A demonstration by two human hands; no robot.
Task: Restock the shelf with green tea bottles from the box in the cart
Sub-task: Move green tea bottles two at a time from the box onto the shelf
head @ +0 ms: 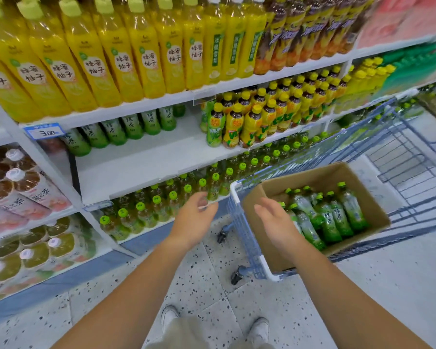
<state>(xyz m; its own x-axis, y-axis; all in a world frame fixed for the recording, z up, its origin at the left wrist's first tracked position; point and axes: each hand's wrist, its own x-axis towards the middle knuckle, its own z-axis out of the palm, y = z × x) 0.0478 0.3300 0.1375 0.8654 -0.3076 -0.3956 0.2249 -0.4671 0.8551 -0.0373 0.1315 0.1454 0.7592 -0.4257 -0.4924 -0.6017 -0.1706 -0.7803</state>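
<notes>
Here both my hands are empty, fingers loose: my left hand (pixel 194 217) hovers between the shelf (pixel 141 167) and the cart (pixel 242 227), my right hand (pixel 275 220) over the near corner of the box (pixel 325 177) in that cart. The green tea bottles (pixel 332 217) lie slanted inside the box, long axes side by side, caps pointing away from me, bases nearer
</notes>
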